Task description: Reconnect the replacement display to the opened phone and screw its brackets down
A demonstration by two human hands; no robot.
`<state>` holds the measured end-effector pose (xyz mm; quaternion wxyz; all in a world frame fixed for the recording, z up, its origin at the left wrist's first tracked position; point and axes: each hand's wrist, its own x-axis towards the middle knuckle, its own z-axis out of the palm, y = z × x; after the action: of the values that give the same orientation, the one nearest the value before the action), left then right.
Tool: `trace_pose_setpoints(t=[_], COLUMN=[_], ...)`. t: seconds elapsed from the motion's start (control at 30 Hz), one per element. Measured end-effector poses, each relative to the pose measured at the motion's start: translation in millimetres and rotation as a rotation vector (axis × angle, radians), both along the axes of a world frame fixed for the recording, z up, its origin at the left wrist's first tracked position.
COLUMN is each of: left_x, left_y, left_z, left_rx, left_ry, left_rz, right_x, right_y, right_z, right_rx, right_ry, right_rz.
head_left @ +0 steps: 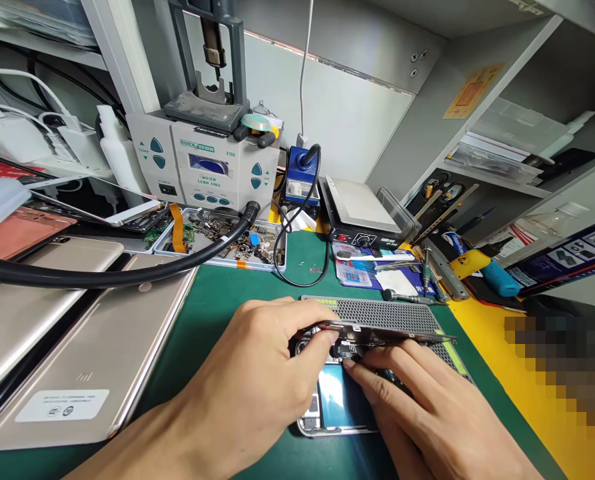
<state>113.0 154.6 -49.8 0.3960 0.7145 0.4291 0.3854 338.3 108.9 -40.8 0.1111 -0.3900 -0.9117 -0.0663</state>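
My left hand (272, 353) pinches the left end of a thin dark phone screen (402, 335) between thumb and forefinger. The screen is raised nearly edge-on over an opened phone body (342, 430) with a shiny bluish battery (344, 393). My right hand (417, 393) reaches in under the screen. Its fingertips are bunched at the small black parts (346, 350) near the top of the phone body; what they grip there is hidden. Beneath the far side of the phone is a grey perforated plate (377, 312) on the green mat (217, 300).
Gold phone backs (97, 347) lie at left under a thick black hose (127, 277). Behind stand a hot-air station (212, 160), a parts tray (217, 263), a blue soldering unit (300, 173) and a heating plate (362, 207). Screwdrivers (407, 297) and a brush (372, 257) lie at back right.
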Motion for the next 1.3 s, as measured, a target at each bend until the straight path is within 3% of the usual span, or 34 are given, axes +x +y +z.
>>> trace_pose_setpoints(t=[0.17, 0.33, 0.6, 0.87, 1.0, 1.03, 1.2, 1.3], left_x=[0.3, 0.0, -0.6, -1.7, -3.4, -3.6, -3.7, -10.2], left_y=[-1.0, 1.0, 0.7, 0.7, 0.3, 0.5, 2.7, -2.5], left_z=[-0.4, -0.6, 1.2, 2.6, 2.6, 2.7, 2.7, 0.0], left_rx=[0.006, -0.014, -0.051, -0.042, -0.061, -0.062, -0.031, 0.043], left_ry=[-0.005, -0.007, -0.013, 0.002, 0.02, 0.03, 0.099, 0.19], left_rz=[-0.003, 0.003, -0.017, -0.023, 0.001, 0.008, 0.022, 0.073], right_x=[-3.5, -4.5, -5.3, 14.6, 43.4, 49.2, 58.8, 54.3], right_y=[-1.4, 1.2, -3.3, -21.3, -18.8, -12.2, 28.6, 38.6], right_z=[-2.6, -4.5, -10.5, 4.0, 13.9, 15.8, 22.7, 23.9], right_rx=[0.041, 0.107, 0.072, 0.087, 0.198, 0.191, -0.38, -0.603], right_ry=[0.01, -0.023, 0.01, 0.002, 0.283, 0.305, 0.432, 0.488], right_rz=[-0.039, 0.013, -0.035, 0.047, -0.313, -0.325, -0.304, -0.299])
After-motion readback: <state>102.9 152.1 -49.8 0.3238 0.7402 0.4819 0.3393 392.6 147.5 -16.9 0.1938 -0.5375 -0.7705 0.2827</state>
